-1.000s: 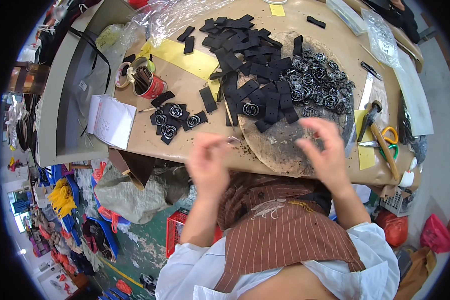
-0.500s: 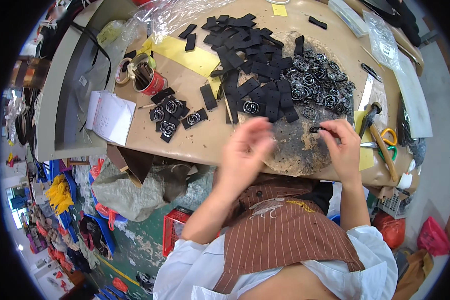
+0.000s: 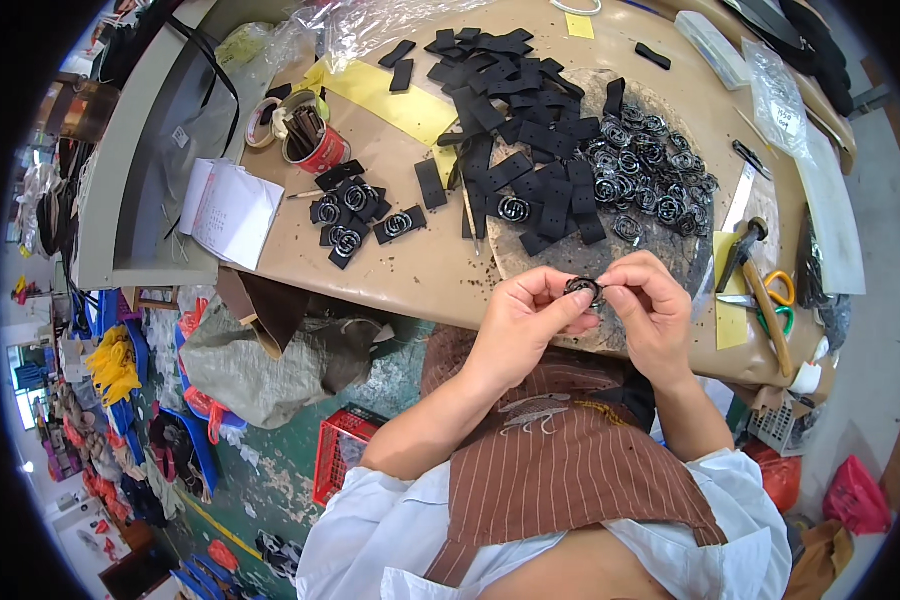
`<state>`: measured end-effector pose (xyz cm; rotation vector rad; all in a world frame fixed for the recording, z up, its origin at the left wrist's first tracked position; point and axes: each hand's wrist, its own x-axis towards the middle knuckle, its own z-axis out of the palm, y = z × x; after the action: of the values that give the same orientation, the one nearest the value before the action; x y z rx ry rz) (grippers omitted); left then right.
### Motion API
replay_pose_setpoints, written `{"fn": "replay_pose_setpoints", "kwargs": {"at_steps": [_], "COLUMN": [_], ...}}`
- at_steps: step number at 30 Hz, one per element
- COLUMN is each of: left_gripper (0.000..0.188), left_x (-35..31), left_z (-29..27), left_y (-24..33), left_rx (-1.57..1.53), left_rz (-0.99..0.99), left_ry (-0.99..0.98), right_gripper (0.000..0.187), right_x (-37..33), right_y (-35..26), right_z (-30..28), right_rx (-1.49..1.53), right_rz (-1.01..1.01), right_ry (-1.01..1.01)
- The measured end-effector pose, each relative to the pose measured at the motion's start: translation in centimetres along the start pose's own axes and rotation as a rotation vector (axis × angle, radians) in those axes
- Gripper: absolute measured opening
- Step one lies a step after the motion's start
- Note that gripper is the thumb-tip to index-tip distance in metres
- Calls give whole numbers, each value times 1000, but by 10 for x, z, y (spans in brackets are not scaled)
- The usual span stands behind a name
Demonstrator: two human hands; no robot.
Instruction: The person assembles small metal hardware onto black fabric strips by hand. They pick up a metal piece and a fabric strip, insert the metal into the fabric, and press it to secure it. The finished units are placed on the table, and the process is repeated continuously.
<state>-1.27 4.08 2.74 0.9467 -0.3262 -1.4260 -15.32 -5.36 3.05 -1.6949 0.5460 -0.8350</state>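
Observation:
Close to the table's near edge, both hands meet at a small round black metal ornament (image 3: 584,288) with ring-like openwork. My left hand (image 3: 527,322) pinches it between thumb and fingers. From the other side my right hand (image 3: 652,312) closes its thumb and forefinger on the ornament's edge. Just beyond lies a heap of shiny ring-shaped metal ornaments (image 3: 642,170) on a worn round board (image 3: 560,262). A large pile of black strap pieces with small holes (image 3: 530,125) adjoins the heap. To its left, several black pieces carry fitted ornaments (image 3: 346,240).
A hammer (image 3: 762,300), orange- and green-handled scissors (image 3: 778,290) and a clear-handled metal strip (image 3: 738,195) lie at the right. At the left stand a red can of sticks (image 3: 322,158), a tape roll (image 3: 260,122) and a notepad (image 3: 232,215). Yellow card (image 3: 385,98) lies behind.
My left hand has moved right and now grips the ornament along with my right hand. The right hand has come nearer my body, bringing the ornament with it. The view has shifted slightly.

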Motion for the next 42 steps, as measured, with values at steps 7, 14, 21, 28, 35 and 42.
{"fn": "replay_pose_setpoints", "kwargs": {"at_steps": [7,14,21,28,35,42], "left_gripper": [4,6,16,30,46,40], "left_x": [-4,-8,-13,-14,-18,-23], "left_z": [1,6,11,-7,-12,-11], "left_y": [-3,-1,-8,10,33,38], "left_rx": [-21,97,-133,79,257,324], "left_rz": [66,93,145,112,33,-53], "left_ry": [-9,-60,36,1,-111,-100], "right_gripper": [26,22,21,26,32,27], "right_x": [9,3,-10,11,45,35], "right_y": [-16,2,2,-21,-46,-33], "right_z": [-6,-2,14,-7,-23,-16], "right_rx": [-331,-201,-244,-1,-168,-99], "right_rz": [-368,-521,-428,-99,-51,-225], "right_ry": [-106,-58,103,-136,-670,-664]}}
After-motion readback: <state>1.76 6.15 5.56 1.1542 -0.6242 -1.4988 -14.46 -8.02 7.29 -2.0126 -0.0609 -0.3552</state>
